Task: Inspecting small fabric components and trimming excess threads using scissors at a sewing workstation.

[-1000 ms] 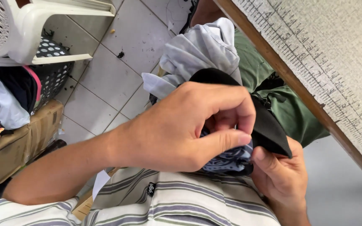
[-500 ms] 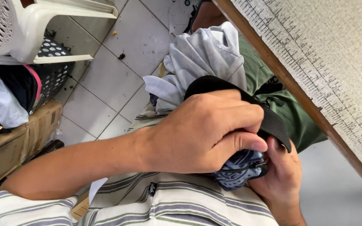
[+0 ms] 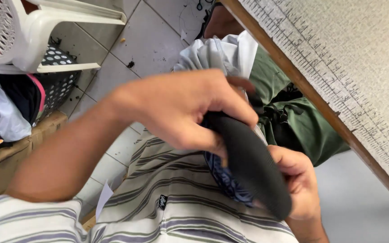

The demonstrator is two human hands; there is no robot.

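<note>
left hand (image 3: 190, 108) clamped over top end of black band (image 3: 253, 166), right hand (image 3: 296, 180) gripping its lower end, patterned blue cloth (image 3: 223, 177) tucked beneath, striped shirt (image 3: 167, 198) under both

Two hands (image 3: 190, 108) (image 3: 296, 180), one black band (image 3: 253, 166), one white chair (image 3: 41, 31), one dotted basket (image 3: 57, 85)

The rounded band (image 3: 253, 171) held between the two hands is plain black. Beneath it peeks a dark navy cloth (image 3: 225, 179) with a pale paisley-like print. The shirt (image 3: 158, 193) at 6 o'clock is cream with grey and olive stripes. At 12 o'clock a bunched cloth (image 3: 221, 51) is pale bluish white; at 3 o'clock the garment (image 3: 311, 130) is olive green. The table (image 3: 347, 58) top is beige with dark ruled marks. The chair (image 3: 37, 27) at 10 o'clock is white, the basket (image 3: 59, 87) black with white dots.
</note>
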